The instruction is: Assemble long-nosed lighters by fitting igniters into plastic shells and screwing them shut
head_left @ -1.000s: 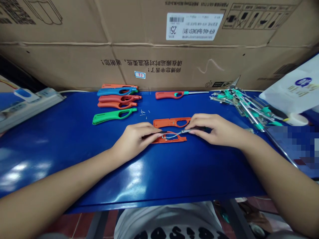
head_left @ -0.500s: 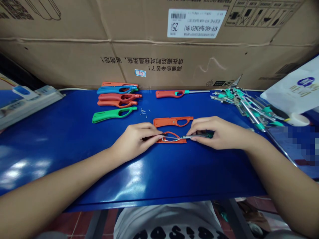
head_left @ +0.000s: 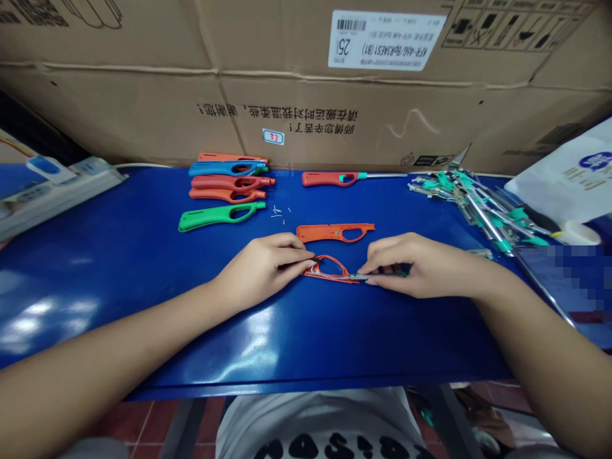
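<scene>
In the head view my left hand [head_left: 268,262] is closed in a pinch at the left end of an orange lighter casing half [head_left: 329,276]. A small dark piece shows at the fingertips, and thin wires run along the casing past its finger loop. My right hand [head_left: 406,262] is closed around a metal lighter tube [head_left: 359,277], whose left end meets the casing's nozzle end. Most of the tube is hidden by my fingers. Just beyond lies another orange casing half [head_left: 325,234], inner side up, untouched.
Several coloured lighter casings [head_left: 222,215] lie at the back left, beside small white bits [head_left: 277,211]. A red lighter with its tube [head_left: 329,179] lies near the cardboard box [head_left: 268,95]. A pile of metal tubes with teal parts [head_left: 478,207] is at right. A power strip [head_left: 71,191] stands left.
The orange casing in my hands has tilted, and its right end sits slightly lower. My right hand and the metal tube have moved down a little. Both hands keep their hold.
</scene>
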A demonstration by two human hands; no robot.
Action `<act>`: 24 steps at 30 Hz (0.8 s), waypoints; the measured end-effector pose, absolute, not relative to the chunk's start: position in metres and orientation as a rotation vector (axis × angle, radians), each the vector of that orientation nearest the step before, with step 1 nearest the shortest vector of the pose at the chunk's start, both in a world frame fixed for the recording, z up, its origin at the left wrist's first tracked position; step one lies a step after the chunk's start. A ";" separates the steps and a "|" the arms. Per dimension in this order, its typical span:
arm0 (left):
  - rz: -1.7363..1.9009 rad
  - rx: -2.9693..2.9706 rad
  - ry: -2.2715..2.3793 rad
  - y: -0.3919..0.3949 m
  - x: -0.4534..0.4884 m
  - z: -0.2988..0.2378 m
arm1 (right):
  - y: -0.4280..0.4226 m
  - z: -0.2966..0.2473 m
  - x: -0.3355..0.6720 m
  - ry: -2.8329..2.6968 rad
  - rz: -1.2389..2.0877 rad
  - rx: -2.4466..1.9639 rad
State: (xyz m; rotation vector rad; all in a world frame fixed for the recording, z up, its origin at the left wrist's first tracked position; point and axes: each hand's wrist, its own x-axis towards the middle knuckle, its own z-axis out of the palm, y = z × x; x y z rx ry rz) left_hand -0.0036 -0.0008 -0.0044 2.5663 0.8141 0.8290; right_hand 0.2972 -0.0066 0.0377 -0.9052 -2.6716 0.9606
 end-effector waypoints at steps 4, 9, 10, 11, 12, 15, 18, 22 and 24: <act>0.778 2.553 0.828 -0.001 -0.004 -0.002 | -0.007 0.035 0.296 -2.720 0.854 -0.890; 0.690 2.552 0.855 -0.001 -0.005 0.005 | -0.012 0.037 0.294 -2.835 0.693 -0.933; 0.677 2.552 0.856 -0.001 -0.006 0.006 | -0.013 0.038 0.294 -2.854 0.648 -0.944; 0.669 2.553 0.856 -0.001 -0.006 0.007 | -0.014 0.038 0.293 -2.869 0.589 -0.955; 0.666 2.555 0.858 -0.001 -0.006 0.007 | -0.014 0.038 0.293 -2.880 0.517 -0.962; 0.659 2.575 0.865 -0.002 -0.007 0.007 | -0.013 0.037 0.294 -2.892 0.317 -0.927; 0.661 2.590 0.884 -0.004 -0.006 0.007 | -0.011 0.036 0.294 -2.871 0.300 -0.887; 0.682 2.573 0.901 -0.008 -0.004 0.007 | -0.009 0.035 0.295 -2.809 0.357 -0.943; 0.691 2.567 0.906 -0.010 -0.003 0.007 | -0.008 0.034 0.294 -2.769 0.441 -0.944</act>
